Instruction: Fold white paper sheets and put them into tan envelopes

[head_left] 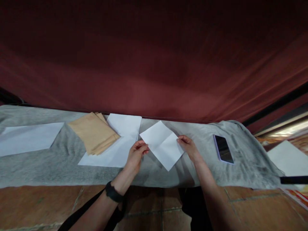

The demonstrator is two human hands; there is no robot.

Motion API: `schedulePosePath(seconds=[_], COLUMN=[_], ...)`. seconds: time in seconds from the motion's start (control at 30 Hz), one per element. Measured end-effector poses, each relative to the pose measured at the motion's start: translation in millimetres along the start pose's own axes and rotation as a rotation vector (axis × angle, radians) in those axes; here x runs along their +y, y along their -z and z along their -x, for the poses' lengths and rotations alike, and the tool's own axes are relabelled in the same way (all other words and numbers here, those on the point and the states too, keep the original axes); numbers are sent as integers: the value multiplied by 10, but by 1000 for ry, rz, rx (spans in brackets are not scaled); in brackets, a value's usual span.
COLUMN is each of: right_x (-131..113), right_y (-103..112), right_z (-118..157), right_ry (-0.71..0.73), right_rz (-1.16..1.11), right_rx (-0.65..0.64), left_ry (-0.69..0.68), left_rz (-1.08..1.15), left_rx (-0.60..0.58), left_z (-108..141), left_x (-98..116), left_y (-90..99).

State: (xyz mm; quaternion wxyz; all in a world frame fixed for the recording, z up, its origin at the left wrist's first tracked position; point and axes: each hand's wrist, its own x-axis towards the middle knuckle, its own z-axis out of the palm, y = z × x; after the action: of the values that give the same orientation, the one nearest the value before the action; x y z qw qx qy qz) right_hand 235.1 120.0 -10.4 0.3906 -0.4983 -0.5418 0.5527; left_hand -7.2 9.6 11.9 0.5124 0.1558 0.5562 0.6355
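Note:
Between my two hands is a square-looking sheet of white paper (161, 144), turned like a diamond, with a crease across its middle. My left hand (136, 155) pinches its left edge between thumb and fingers. On the opposite side, my right hand (189, 147) grips the right corner area. The sheet is over a grey cloth (154, 178); a shadow falls beside it. Just left of my left hand lie larger white sheets (126, 126), partly covered by a stack of brown paper envelopes (96, 131).
A phone in a lilac case (223, 148) lies to the right on the cloth. Another white sheet (31, 138) is at the far left. A dark red fabric wall (154, 80) rises behind. Tiled floor (38, 205) shows in front, and a white paper (290, 157) lies beyond the right end.

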Motion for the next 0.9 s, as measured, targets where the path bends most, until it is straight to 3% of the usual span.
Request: schedulePosePath(seconds=[0.13,0.23,0.33,0.5,0.67,0.8,0.9], right_x=[34,80,115,158,189,210,277], right_y=[101,126,107,13,-23,-106,-326], right_z=[-56,-88,-129,-161,-149,-49,158], right_ry=[93,163,255,409,533,610,630], right_rz=[156,286,390,538,749,829,783], right_rx=[-110,-134,-30,150,206,285,194], left_ry=[-9,6,-7,-139,-156,-149,-129], left_rz=[-95,-309,-536,-957,-1338,-1508,-1558], left_rx=[28,-64,-144,-133,-121,-108,-116], left_z=[-102,-163,-191,-126,76,155,155], left_x=[60,-17,-133,-132,-36,-25,-20], left_y=[144,234,292,302,195,125,100])
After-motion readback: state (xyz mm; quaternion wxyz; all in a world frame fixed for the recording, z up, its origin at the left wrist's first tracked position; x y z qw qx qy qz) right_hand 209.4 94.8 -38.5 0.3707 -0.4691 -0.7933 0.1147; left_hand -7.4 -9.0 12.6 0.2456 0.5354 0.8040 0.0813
